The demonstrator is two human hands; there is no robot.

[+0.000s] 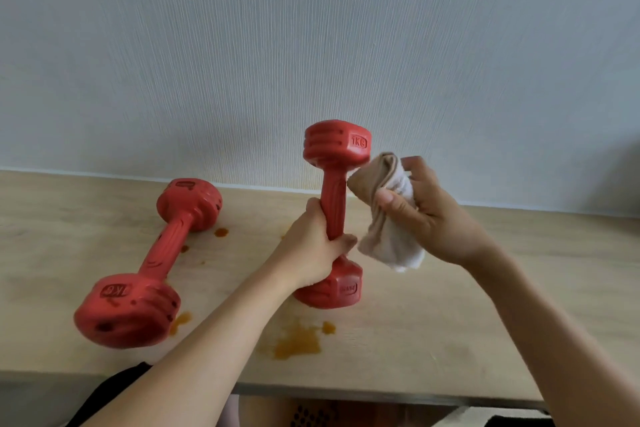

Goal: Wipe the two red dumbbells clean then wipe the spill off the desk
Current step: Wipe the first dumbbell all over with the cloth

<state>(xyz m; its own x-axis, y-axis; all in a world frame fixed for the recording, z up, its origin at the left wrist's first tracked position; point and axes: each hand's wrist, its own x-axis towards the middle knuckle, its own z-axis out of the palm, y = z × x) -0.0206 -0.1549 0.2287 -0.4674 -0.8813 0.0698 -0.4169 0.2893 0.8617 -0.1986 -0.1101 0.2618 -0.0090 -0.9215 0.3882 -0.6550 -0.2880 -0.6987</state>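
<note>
Nearest the desk's (pixel 450 340) front edge, an orange-brown spill (pixel 298 343) spreads in a patch with small droplets beside it, just in front of the upright dumbbell (pixel 334 211). A further splash lies against the near head of the lying dumbbell (pixel 152 260), which rests on its side toward the desk's left, angled from the front left toward the back wall, with dark specks on its near head and more orange spots beside its handle. The left hand (pixel 317 246) grips the upright dumbbell by the lower handle, fingers curled tight around it; its lower head seems to sit on the desk near the middle, and the upper head reads "1KG". The right hand (pixel 429 211) clutches a bunched beige cloth (pixel 384 215), thumb and fingers pinched on it, just beside the handle; whether the cloth touches the handle is unclear.
</note>
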